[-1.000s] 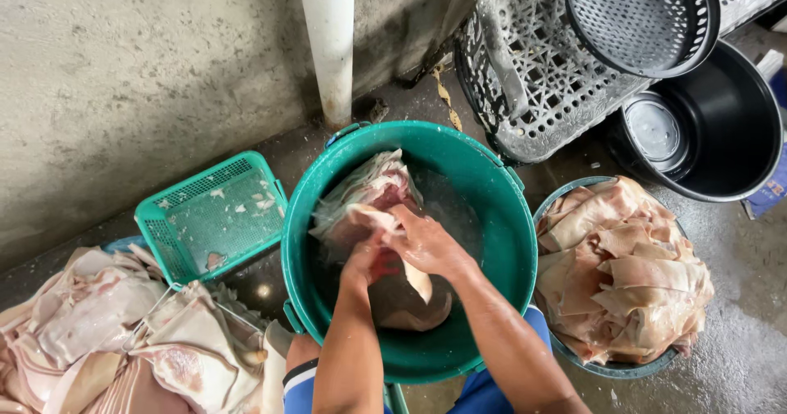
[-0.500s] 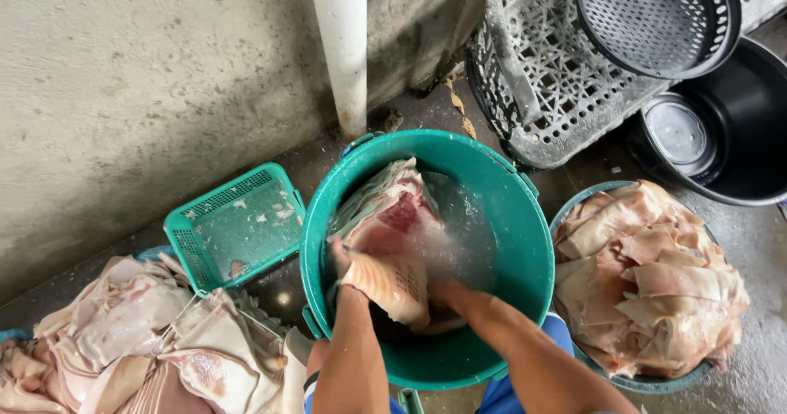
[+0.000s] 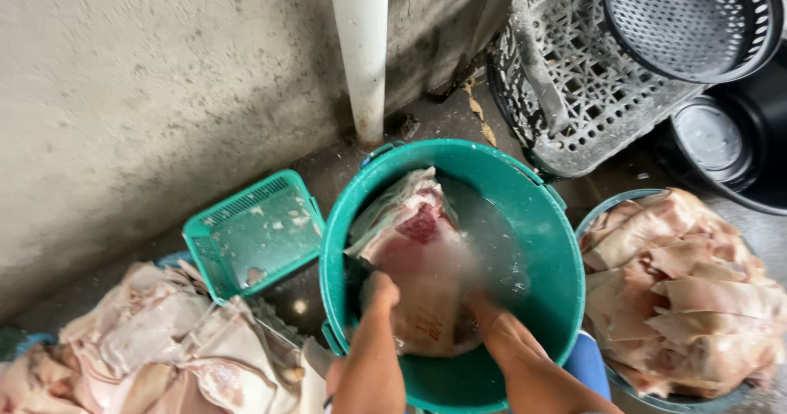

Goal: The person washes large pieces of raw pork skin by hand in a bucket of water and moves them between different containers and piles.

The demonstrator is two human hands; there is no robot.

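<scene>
meat slab (image 3: 418, 266) long axis up-down, tip toward wall | left hand (image 3: 379, 291), right hand (image 3: 484, 311) grip clamped on it

Soft, even daylight, no hard shadows. Mild glare on the water in the round teal plastic bucket (image 3: 537, 242). Motion blur over the pale slab of meat (image 3: 426, 283) there; wide-angle bending at edges.

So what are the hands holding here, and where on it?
Both hands, left hand and right hand, grip a slab of raw meat by its lower edge, in the water-filled green tub.
</scene>
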